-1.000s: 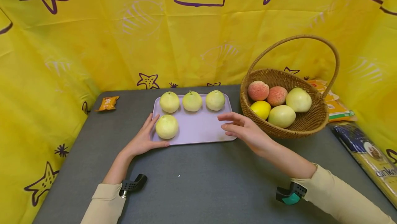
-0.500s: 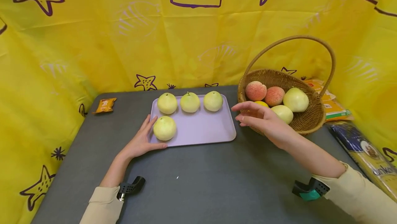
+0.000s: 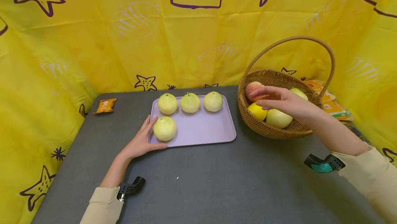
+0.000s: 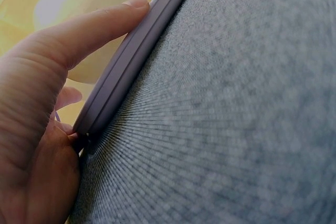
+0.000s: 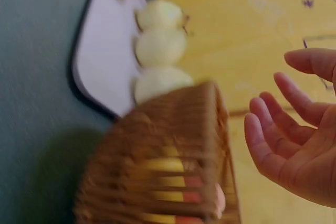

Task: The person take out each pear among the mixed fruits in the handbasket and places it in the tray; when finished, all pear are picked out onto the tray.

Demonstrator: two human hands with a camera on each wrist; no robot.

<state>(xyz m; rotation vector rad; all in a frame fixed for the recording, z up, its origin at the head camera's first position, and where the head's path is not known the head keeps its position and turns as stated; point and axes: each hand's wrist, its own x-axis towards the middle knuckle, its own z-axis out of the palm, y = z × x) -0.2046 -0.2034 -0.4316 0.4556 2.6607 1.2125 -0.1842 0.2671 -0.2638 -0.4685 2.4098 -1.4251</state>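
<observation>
In the head view my left hand [image 3: 141, 140] spans the near left corner of a lilac tray [image 3: 201, 131], its thumb along the front rim and fingers at the left side. The left wrist view shows the thumb [image 4: 100, 30] lying on the tray's rim [image 4: 123, 66]. Several round pale green fruits sit on the tray: three in a back row [image 3: 190, 103], one front left [image 3: 165, 128]. My right hand [image 3: 291, 105] hovers over a wicker basket [image 3: 273, 132], fingers loosely bent and holding nothing. Below it are a peach [image 3: 252, 89], a lemon [image 3: 258, 111] and pale green fruit [image 3: 279, 118]; part is hidden.
The basket's tall arched handle [image 3: 299, 38] rises behind the right hand. A small orange snack packet [image 3: 106, 105] lies at the table's back left. Orange packaging [image 3: 338, 108] is right of the basket. A yellow patterned cloth [image 3: 192, 44] hangs behind the grey table [image 3: 186, 189].
My right hand has moved right, from beside the tray's right edge to over the basket, now covering some of its fruit. My left hand stays at the tray corner.
</observation>
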